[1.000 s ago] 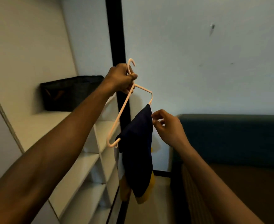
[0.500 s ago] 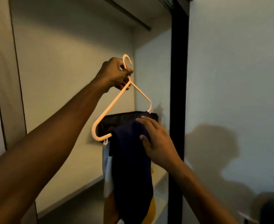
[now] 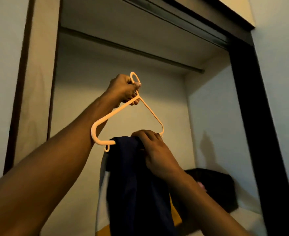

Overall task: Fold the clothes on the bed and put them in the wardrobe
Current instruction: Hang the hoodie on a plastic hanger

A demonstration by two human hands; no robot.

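A pale pink plastic hanger (image 3: 106,119) is raised inside the open wardrobe. My left hand (image 3: 123,89) grips it at the neck, just under the hook. A dark navy garment (image 3: 131,184) with white and yellow parts is draped over the hanger's bottom bar and hangs down. My right hand (image 3: 154,150) rests on top of the garment at the bar, fingers curled over the cloth. The wardrobe's hanging rail (image 3: 140,51) runs across above the hanger, well clear of the hook.
A dark fabric box (image 3: 218,186) sits on a white shelf (image 3: 242,220) at the lower right inside the wardrobe. The black door frame (image 3: 249,99) stands at the right. A pale side panel (image 3: 36,82) bounds the left.
My view has tilted up toward the rail. Both hands have lifted the hanger and garment higher into the wardrobe, and my right hand now sits over the cloth at the bar.
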